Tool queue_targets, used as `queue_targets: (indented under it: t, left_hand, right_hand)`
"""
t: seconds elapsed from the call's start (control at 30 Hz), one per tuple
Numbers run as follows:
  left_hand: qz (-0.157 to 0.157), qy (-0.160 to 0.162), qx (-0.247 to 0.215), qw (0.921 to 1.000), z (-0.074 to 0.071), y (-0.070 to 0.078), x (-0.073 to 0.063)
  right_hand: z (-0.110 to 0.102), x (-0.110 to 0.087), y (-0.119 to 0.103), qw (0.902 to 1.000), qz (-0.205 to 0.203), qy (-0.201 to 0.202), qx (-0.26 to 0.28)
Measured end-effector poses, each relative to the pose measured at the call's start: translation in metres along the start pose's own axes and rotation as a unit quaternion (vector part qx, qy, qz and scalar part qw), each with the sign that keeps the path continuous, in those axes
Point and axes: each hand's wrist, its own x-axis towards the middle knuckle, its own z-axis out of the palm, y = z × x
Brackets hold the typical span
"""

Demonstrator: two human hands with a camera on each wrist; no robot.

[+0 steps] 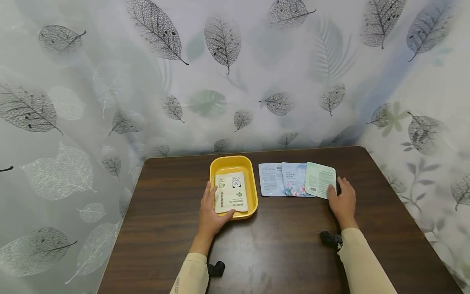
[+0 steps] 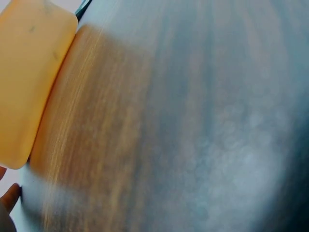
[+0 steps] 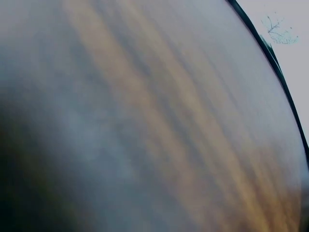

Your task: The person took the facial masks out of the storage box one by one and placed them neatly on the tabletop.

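In the head view a yellow plastic tray [image 1: 253,196] holds a cream packet [image 1: 231,196] with a panda drawing and printed text. My left hand [image 1: 211,214] is at the tray's near left corner, thumb along the front rim and fingers spread up the left side. The tray's wall also fills the upper left of the left wrist view, with fingertips [image 2: 10,197] just below. My right hand [image 1: 344,202] is at the right edge of a pale green packet [image 1: 320,179], thumb over its lower right corner, fingers beside it. The right wrist view shows neither hand nor packet.
Left of the green packet lie a blue flowered packet [image 1: 295,177] and a light blue packet [image 1: 271,179], edges overlapping. All rest on a dark brown wooden table [image 1: 279,245]. A leaf-patterned curtain [image 1: 257,81] hangs behind the table's far edge.
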Motion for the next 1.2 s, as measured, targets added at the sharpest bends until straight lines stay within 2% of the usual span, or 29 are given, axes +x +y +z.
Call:
queue_targets:
  t: [0.13,0.3,0.4,0.53,0.73,0.9,1.03,1.2]
  left_hand:
    - [-0.001,-0.002,0.004,1.0,-0.002,0.001,0.0]
    - [-0.009,-0.006,0.0,0.9999,-0.003,0.002,0.001]
    - [-0.013,-0.01,0.003,0.9999,-0.002,0.003,0.0]
    - [-0.015,-0.01,0.007,0.9998,-0.002,0.003,0.0]
    - [-0.014,-0.01,0.009,0.9998,-0.003,0.0,0.001]
    - [-0.005,-0.006,0.008,0.9999,-0.006,-0.003,0.001]
    - [-0.003,-0.004,0.008,1.0,-0.007,-0.004,0.002]
    - [-0.003,-0.012,0.01,0.9999,-0.005,-0.003,0.002]
  right_hand:
    - [0.001,-0.005,-0.005,0.9972,0.018,0.048,0.055]
    - [0.005,-0.018,-0.02,0.9911,0.032,0.096,0.087]
    - [0.008,-0.022,-0.039,0.9875,0.024,0.109,0.111]
    - [0.011,-0.022,-0.078,0.9809,0.006,0.108,0.162]
    - [0.017,-0.023,-0.151,0.9566,-0.031,0.07,0.281]
    - [0.036,-0.031,-0.202,0.9429,-0.056,0.011,0.328]
    - [0.059,-0.043,-0.231,0.9381,-0.082,-0.029,0.335]
    - [0.087,-0.059,-0.252,0.9387,-0.088,-0.075,0.325]
